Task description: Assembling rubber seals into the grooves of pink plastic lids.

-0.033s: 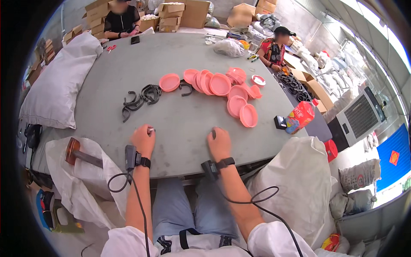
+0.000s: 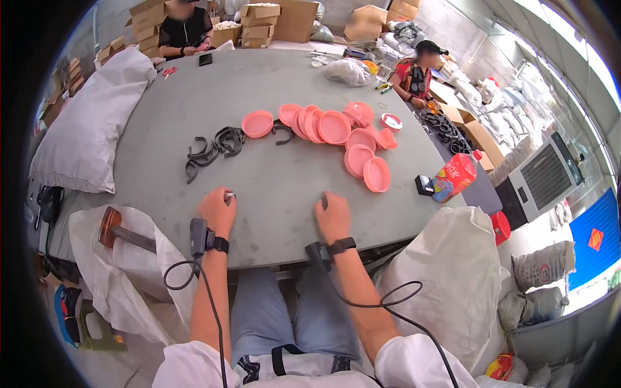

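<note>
My left hand (image 2: 217, 210) and my right hand (image 2: 333, 216) both rest on the near edge of the round grey table (image 2: 194, 90), fingers curled under. A small pale bit shows at the left fingertips and a dark bit at the right thumb; I cannot tell what they are. Each wrist carries a black strapped device with a cable. Beyond the hands lies a cluster of pink round lids (image 2: 333, 126). To their left is a loose pile of black rubber rings (image 2: 213, 145).
A red bottle (image 2: 456, 174) and a small black box (image 2: 424, 185) stand at the table's right edge. A mallet (image 2: 113, 227) lies on a white bag at my left. White sacks (image 2: 84, 129) (image 2: 446, 278) flank the table. Two people (image 2: 184, 26) (image 2: 414, 71) sit opposite, with cardboard boxes behind.
</note>
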### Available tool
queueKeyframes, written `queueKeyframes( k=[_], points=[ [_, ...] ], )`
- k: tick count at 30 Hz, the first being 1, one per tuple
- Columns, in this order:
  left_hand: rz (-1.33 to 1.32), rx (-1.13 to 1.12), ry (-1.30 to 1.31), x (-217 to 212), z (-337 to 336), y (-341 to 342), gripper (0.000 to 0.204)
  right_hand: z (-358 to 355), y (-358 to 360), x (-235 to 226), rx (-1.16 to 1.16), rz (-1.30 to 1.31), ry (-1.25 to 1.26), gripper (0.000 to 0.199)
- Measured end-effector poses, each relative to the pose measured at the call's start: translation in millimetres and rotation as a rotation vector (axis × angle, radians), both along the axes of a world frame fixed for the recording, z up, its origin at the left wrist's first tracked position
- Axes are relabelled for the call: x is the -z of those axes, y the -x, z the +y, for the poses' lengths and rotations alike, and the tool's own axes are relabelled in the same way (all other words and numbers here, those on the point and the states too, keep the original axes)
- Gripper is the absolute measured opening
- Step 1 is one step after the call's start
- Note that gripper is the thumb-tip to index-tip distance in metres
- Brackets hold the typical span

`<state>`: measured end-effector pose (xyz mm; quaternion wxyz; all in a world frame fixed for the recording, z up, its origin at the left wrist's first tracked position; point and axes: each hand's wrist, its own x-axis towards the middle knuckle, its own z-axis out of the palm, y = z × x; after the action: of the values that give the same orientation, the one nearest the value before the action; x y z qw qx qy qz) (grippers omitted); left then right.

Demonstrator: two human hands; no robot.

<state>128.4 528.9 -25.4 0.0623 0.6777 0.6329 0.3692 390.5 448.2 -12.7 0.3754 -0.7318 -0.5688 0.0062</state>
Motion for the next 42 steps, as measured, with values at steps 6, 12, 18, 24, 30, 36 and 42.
queueKeyframes(
  k=[6, 12, 18, 24, 30, 36, 42],
  points=[
    [0.078, -0.032, -0.105, 2.1, -0.7, -1.2, 0.013, -0.1, 2.3, -2.4, 0.015, -0.127, -0.030, 0.032],
    [0.151, -0.068, -0.090, 5.7, 7.7, -1.0, 0.009, 3.7, -1.1, 1.8, -0.008, -0.077, -0.069, 0.031],
    [0.111, -0.022, -0.016, -0.6, 3.2, -2.1, 0.010, 6.7, -6.4, 7.8, -0.035, -0.062, -0.037, 0.027],
    [0.091, -0.002, 0.036, -4.6, -4.8, -4.1, 0.013, 0.6, -6.4, 8.4, -0.018, -0.026, -0.056, 0.025],
    [0.112, 0.037, -0.004, -1.6, -2.5, -3.3, 0.011, 1.2, -9.7, 2.2, 0.054, 0.104, 0.033, 0.017],
    [0.009, 0.025, -0.045, 1.6, 4.1, -9.8, 0.012, 4.9, -18.3, 6.5, 0.041, 0.197, -0.159, 0.010],
    [0.032, -0.020, -0.078, 15.5, 6.7, -1.2, 0.008, 6.6, -12.1, -4.2, 0.142, 0.114, -0.063, 0.015]
  ],
)
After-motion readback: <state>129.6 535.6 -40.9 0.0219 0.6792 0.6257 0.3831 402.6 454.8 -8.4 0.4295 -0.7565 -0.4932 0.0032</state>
